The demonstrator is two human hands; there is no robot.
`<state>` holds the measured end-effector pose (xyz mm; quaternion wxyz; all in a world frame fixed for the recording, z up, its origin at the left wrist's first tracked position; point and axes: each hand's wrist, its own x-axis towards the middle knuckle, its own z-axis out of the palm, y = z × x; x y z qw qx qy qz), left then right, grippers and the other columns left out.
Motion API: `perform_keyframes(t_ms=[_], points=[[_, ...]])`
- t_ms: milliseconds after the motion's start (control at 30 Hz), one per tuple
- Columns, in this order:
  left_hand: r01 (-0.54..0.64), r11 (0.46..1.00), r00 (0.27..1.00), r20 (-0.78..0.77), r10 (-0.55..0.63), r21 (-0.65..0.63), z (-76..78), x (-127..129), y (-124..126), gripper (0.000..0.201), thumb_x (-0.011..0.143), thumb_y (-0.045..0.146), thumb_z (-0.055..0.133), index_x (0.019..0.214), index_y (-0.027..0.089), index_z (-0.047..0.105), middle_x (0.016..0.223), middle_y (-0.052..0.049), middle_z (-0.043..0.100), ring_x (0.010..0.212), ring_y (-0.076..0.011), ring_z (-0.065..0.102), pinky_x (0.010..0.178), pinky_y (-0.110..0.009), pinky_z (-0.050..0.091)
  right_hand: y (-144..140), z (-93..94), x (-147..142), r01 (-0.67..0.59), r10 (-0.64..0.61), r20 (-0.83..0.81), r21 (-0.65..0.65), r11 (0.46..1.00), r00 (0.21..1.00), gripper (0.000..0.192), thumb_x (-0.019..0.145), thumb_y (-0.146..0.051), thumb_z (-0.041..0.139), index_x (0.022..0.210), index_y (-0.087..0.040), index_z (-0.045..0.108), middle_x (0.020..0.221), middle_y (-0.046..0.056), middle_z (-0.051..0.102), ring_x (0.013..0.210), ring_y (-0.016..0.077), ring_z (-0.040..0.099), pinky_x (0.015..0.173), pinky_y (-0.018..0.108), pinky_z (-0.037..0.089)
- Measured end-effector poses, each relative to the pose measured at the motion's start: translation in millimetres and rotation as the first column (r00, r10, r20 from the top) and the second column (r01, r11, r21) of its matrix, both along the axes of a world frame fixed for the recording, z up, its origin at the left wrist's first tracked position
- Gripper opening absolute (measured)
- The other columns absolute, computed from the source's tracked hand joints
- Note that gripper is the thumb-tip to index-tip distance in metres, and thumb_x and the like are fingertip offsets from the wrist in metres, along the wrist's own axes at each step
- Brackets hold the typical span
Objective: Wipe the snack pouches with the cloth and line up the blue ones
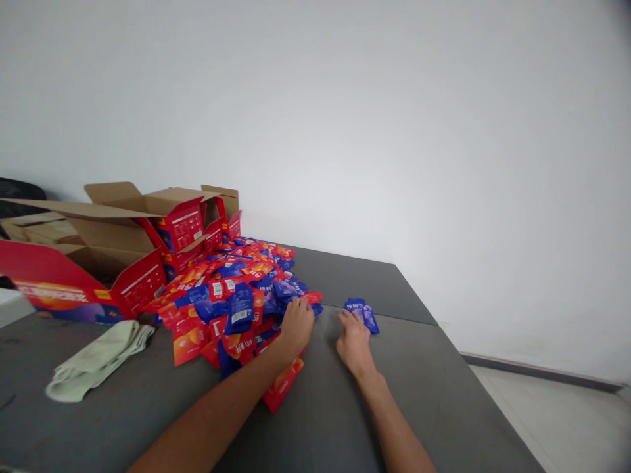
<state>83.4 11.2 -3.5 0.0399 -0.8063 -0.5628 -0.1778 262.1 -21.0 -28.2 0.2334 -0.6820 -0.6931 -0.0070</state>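
A heap of red and blue sachets (240, 309) spreads over the dark table. At its right edge is my left hand (297, 326), fingers curled down and closed against a blue sachet; its fingertips are partly hidden among the sachets. To the right, my right hand (353, 340) rests low over the table with its fingers apart. Its fingertips touch or lie just beside a few blue sachets (369, 320) placed together, apart from the heap. A faint pale sheen shows on the table between my hands; I cannot tell what it is.
Open red cardboard boxes (142, 282) stand at the left and behind the heap, flaps raised. A folded pale green cloth (101, 360) lies in front of them. The dark table (444, 407) ends at a right edge above the floor, with a white wall (394, 131) behind.
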Motion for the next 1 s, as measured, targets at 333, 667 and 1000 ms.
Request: perform_keyframes(t_ms=[333, 667, 1000], points=[[-0.04, 0.999, 0.992, 0.118, 0.041, -0.009, -1.0, -28.6, -2.6, 0.028, 0.092, 0.016, 0.045, 0.097, 0.021, 0.072, 0.11, -0.012, 0.065, 0.106, -0.0275, 0.051, 0.092, -0.041, 0.04, 6.5, 2.0, -56.4, -0.071, 0.078, -0.13, 0.054, 0.996, 0.988, 0.046, 0.081, -0.004, 0.044, 0.117, -0.016, 0.071, 0.132, 0.011, 0.063, 0.124, 0.0215, 0.056, 0.109, 0.033, 0.039], [0.01, 0.999, 0.499, 0.866, 0.04, -0.052, 7.8, -57.5, -14.1, 0.024, 0.089, 0.032, 0.052, 0.091, 0.018, 0.071, 0.089, -0.005, 0.071, 0.085, -0.0206, 0.063, 0.078, -0.032, 0.048, -8.1, 18.1, -71.2, -0.122, 0.186, -0.518, 0.155, 0.98, 0.835, 0.034, 0.092, -0.033, 0.05, 0.114, -0.019, 0.071, 0.116, 0.008, 0.071, 0.109, 0.0238, 0.062, 0.098, 0.034, 0.047], [0.368, 0.914, 0.096, 0.985, 0.147, -0.172, 5.5, -46.3, -21.8, 0.026, 0.075, 0.034, 0.07, 0.089, 0.013, 0.069, 0.082, -0.004, 0.071, 0.07, -0.0146, 0.062, 0.066, -0.025, 0.048, -22.3, 24.3, -77.6, -0.312, 0.153, -0.935, 0.049, 0.949, 0.32, 0.038, 0.082, -0.052, 0.065, 0.091, -0.016, 0.066, 0.065, -0.004, 0.056, 0.057, 0.011, 0.046, 0.054, 0.021, 0.036]])
